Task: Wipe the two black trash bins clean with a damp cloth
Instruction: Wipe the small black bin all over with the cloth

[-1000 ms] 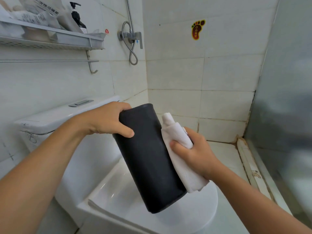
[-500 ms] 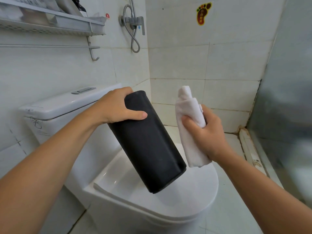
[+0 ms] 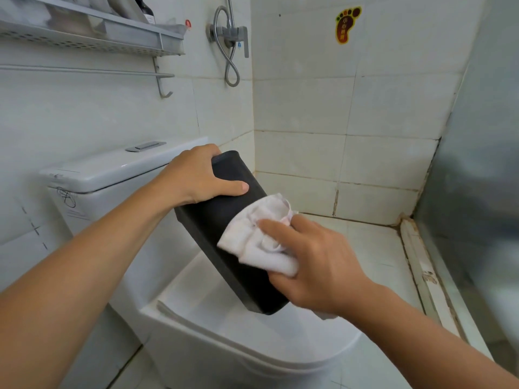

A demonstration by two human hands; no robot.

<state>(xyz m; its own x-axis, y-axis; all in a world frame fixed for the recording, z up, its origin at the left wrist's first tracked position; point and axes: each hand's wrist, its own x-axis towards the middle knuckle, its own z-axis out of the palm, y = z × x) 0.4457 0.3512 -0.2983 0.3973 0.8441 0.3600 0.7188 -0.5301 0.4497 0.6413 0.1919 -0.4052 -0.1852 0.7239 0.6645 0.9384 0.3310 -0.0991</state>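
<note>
Black bin (image 3: pixel 224 234) is tilted, held in the air over the closed toilet lid (image 3: pixel 230 327), bottom end low and toward me, top end up near the tank (image 3: pixel 112 169). I can't tell if the bottom touches the lid.

Left hand (image 3: pixel 196 178) grips the top end, thumb across the side facing me, fingers wrapped over the far edge. Right hand (image 3: pixel 314 262) holds the white cloth (image 3: pixel 264 242) bunched under its fingers and presses it flat on the bin's upper side, about mid-length.

Change: half a second ago the cloth was off the bin, held upright in the air just beside it. Now it's down on the surface, so I read this as the start of a new wipe stroke on a different face than a second ago, when the cloth sat along the right side.

Only one bin in view; I can't see the second. My guess: first bin partway done, second not started.

Around it: wall shelf (image 3: pixel 92 37) top left, shower valve and hose (image 3: pixel 230 46), foot-shaped sticker (image 3: pixel 346 23) on the tiles.
</note>
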